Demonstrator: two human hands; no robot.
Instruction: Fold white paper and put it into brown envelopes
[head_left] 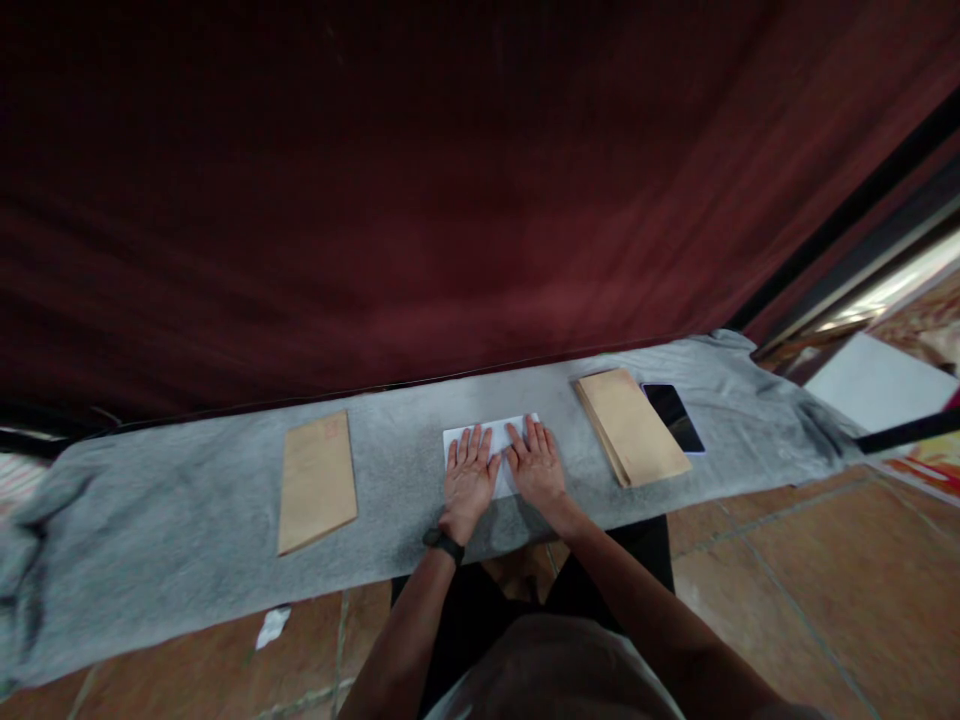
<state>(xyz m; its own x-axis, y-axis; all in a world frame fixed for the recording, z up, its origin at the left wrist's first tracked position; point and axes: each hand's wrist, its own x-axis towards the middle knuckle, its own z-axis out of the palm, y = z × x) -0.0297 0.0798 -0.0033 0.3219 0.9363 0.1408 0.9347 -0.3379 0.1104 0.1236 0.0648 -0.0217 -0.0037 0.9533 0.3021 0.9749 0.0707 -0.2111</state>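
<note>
A folded white sheet of paper point(491, 436) lies on the grey cloth point(405, 440) that covers a long narrow table. My left hand point(468, 482) rests flat on the paper's left part with its fingers stretched out. My right hand point(537, 462) lies flat on the right part, fingers spread. Both hands press down on the sheet and hide most of it. A black band sits on my left wrist point(442, 545).
A single brown envelope point(317, 480) lies to the left. A stack of brown envelopes point(631, 426) lies to the right, with a dark phone point(673, 417) beside it. A dark red curtain point(420, 180) hangs behind the table. A white scrap point(271, 626) lies on the tiled floor.
</note>
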